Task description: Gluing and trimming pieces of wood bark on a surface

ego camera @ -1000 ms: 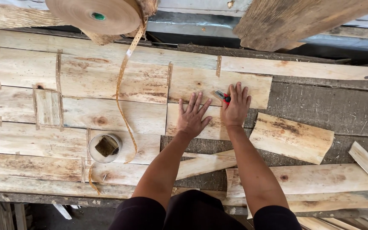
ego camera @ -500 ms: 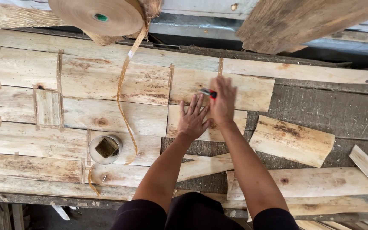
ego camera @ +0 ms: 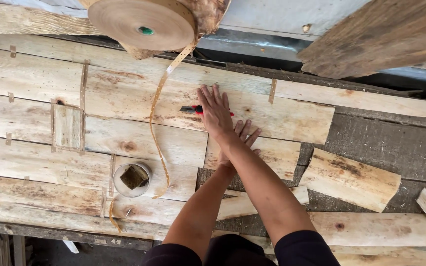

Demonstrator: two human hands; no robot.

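mostly overhead view of a workbench (ego camera: 371, 143) covered in thin wood veneer sheets (ego camera: 124, 98). two bare hands, arms crossed at the forearms. right hand (ego camera: 216, 114) flat, fingers spread and pressed palm-down on the upper veneer sheet, lying over one red-and-black utility knife (ego camera: 193, 109); knife tip poking out left of the palm, red bit showing at the right too. cannot tell whether actually gripped or just covered. left hand (ego camera: 240, 140) mostly hidden under the right wrist, fingers fanned open on a smaller veneer piece (ego camera: 272, 155), holding nothing visible. one big roll of brown paper tape (ego camera: 141, 22) at top, one loose strip (ego camera: 159, 123) trailing down across the sheets. one small tape ring (ego camera: 132, 178) with a wood scrap inside, lower left of the hands. one square veneer patch (ego camera: 67, 125) taped in at left. one loose veneer offcut (ego camera: 351, 178) at right, well apart from the hands. several short tape tabs across seams.
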